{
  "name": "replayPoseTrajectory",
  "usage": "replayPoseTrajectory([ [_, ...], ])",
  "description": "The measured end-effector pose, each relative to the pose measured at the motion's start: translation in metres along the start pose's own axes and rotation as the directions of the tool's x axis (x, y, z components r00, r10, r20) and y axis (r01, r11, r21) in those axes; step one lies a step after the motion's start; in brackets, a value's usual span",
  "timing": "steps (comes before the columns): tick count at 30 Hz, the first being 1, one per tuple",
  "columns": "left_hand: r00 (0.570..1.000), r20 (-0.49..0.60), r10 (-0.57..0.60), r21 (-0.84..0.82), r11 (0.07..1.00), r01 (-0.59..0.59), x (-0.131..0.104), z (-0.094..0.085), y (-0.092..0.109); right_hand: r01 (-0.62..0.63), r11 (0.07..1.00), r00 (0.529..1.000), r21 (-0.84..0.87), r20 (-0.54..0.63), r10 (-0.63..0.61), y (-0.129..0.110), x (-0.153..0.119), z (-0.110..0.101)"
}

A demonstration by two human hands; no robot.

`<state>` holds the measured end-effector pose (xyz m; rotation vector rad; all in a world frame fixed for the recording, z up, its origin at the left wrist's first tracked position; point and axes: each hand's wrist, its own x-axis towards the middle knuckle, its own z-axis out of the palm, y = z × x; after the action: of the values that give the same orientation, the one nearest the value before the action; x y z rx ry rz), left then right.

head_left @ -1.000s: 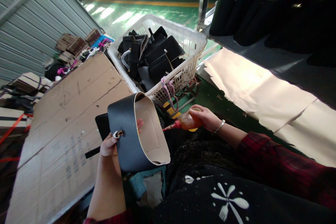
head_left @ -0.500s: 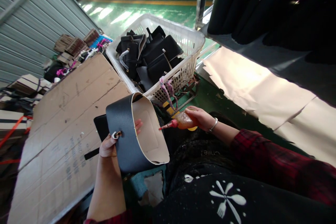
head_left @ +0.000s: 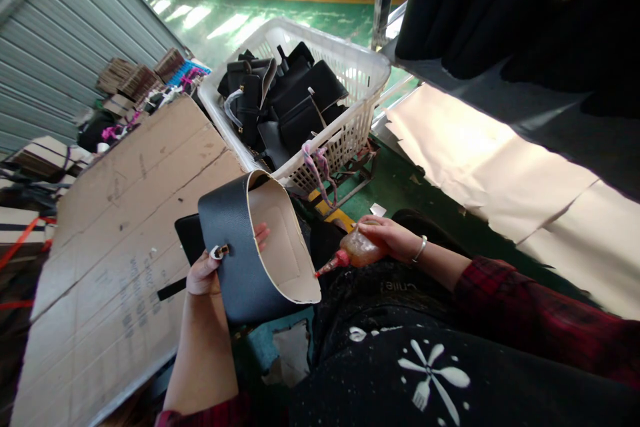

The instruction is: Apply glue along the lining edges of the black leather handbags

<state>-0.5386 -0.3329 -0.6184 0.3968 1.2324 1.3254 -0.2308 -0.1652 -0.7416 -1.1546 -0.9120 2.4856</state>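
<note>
- Dark bag body (head_left: 240, 273): grained outside, pale beige lining (head_left: 283, 240), held tilted by the left hand (head_left: 203, 275), its wide, curved mouth facing the right hand (head_left: 387, 237).
- Gold-toned clasp (head_left: 223, 250): on the bag's outer face, just beside the left thumb.
- Squeeze bottle (head_left: 364, 250): see-through, amber-tinted, gripped in the right hand, its red nozzle (head_left: 334, 261) slanting down toward the bag's rim; whether the tip touches is unclear.

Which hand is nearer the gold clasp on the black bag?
Left. The left hand grips the black bag with its thumb beside the gold clasp; the right hand, holding a squeeze bottle, is away beyond the bag's open side.
</note>
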Motion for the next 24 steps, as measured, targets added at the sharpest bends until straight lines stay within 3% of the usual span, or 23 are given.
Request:
replayPoseTrajectory([
  [4,0.999,0.033,0.019,-0.008,1.0,-0.019,0.0,0.001,0.0,0.101,0.995,0.99,-0.006,-0.095,-0.102,-0.001,0.006,-0.004],
  [9,0.996,0.088,0.003,0.015,1.0,-0.004,0.002,-0.001,0.002,0.149,0.988,0.986,0.044,-0.083,-0.145,-0.005,0.009,-0.001],
  [18,0.999,0.049,0.004,0.031,1.0,-0.006,0.002,0.002,0.003,0.12,0.993,0.989,0.019,-0.085,-0.118,0.001,0.006,0.001],
  [24,0.991,0.134,0.005,0.034,0.999,-0.01,0.005,-0.009,0.0,0.049,0.999,0.998,-0.024,-0.025,-0.049,0.011,-0.008,-0.004],
])
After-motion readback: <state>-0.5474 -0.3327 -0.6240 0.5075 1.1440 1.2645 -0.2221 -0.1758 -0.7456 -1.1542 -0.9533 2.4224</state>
